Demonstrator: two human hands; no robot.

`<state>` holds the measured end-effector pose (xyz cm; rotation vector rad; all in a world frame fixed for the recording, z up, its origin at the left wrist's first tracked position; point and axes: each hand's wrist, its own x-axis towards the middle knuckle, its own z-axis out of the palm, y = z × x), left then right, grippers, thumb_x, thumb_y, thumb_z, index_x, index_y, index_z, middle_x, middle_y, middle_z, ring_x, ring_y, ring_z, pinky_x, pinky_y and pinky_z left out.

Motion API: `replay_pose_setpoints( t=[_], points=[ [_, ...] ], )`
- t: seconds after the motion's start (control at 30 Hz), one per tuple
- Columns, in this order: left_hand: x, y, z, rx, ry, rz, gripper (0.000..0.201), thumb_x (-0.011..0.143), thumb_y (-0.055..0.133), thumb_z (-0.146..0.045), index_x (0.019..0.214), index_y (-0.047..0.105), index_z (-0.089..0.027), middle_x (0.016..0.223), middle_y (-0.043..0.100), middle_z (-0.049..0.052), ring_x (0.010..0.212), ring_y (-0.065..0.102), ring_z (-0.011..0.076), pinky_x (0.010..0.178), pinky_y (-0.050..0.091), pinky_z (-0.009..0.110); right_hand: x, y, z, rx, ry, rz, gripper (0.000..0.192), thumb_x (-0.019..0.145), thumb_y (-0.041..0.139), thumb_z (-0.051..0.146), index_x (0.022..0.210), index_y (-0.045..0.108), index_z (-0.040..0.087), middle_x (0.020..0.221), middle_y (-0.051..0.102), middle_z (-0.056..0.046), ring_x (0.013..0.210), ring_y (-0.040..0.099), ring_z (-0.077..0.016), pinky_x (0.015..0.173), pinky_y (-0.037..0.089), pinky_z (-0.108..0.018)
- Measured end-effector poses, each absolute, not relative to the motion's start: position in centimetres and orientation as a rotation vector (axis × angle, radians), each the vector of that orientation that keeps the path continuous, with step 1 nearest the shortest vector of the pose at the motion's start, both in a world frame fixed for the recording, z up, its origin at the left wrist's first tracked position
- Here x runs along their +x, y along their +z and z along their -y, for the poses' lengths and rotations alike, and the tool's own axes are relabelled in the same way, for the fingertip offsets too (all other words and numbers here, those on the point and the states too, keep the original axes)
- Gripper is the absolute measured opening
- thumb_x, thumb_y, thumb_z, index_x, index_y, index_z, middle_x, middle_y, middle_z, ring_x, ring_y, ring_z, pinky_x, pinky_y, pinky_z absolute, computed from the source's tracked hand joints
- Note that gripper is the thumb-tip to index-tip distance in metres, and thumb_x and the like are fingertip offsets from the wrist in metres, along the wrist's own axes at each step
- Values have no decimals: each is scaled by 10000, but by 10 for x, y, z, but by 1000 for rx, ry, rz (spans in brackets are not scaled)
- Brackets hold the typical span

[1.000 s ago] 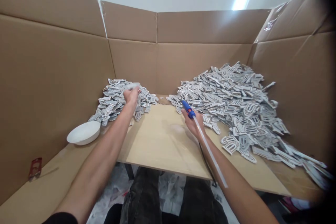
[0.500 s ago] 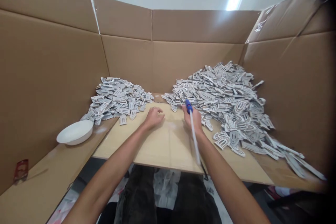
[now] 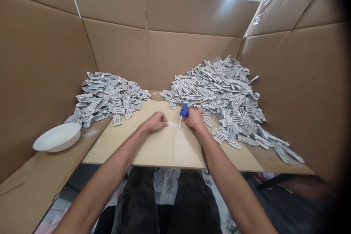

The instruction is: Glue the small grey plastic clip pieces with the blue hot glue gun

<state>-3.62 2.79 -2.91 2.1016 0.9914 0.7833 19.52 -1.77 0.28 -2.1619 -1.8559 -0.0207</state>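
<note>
No readable writing or brand anywhere. Right hand [image 3: 194, 118] closed around a blue-tipped glue gun with a clear glue stick [image 3: 182, 116], resting at the near edge of the large heap of grey-and-white flat cut-out pieces [image 3: 219, 95]. Left hand [image 3: 156, 121] curled into a loose fist, knuckles on the pale wooden board [image 3: 153, 150], holding nothing visible. Smaller heap of the same pieces [image 3: 106, 97] to the left, white shallow bowl [image 3: 56, 138] beside it. Brown corrugated cardboard walls [image 3: 192, 47] on three sides; a ceiling strip light above.
</note>
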Motion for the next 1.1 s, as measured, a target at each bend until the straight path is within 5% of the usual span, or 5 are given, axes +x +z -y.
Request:
replay_pose_setpoints(
  t=[0.2,0.33,0.6,0.83,1.1],
  points=[
    [-33,-26,-20,2007,870,-988,266,700,842,-392,732,712,-162,679,668,22,650,543,163,636,406,290,191,4,20,-1985,-190,1753,290,891,564,126,1148,696,138,1058,754,-208,1296,538,-397,1058,377,-521],
    [-29,-17,-12,1829,985,-929,383,775,806,-526,764,713,-154,682,649,17,625,511,141,601,378,271,189,7,17,-1587,119,1529,183,899,628,345,995,662,193,977,747,-116,997,652,-292,906,473,-391],
    [-24,-13,-4,1542,987,-680,573,736,866,-690,860,667,-167,757,684,40,582,559,124,589,429,284,169,-6,7,-1232,614,1516,463,756,724,660,825,538,241,747,650,-7,654,628,-186,694,515,-331],
    [-22,-18,-8,1619,1073,-775,582,711,879,-687,819,712,-140,634,656,36,518,517,127,548,388,292,166,-4,11,-1168,657,1452,454,788,707,658,837,564,230,853,694,-49,672,639,-183,688,523,-334],
    [-26,-19,-8,1575,1097,-861,502,663,932,-414,1032,720,-147,983,738,80,646,633,138,569,458,266,168,-6,12,-1131,517,1499,301,801,710,476,911,604,217,873,695,-30,776,621,-187,807,504,-330]
  ],
)
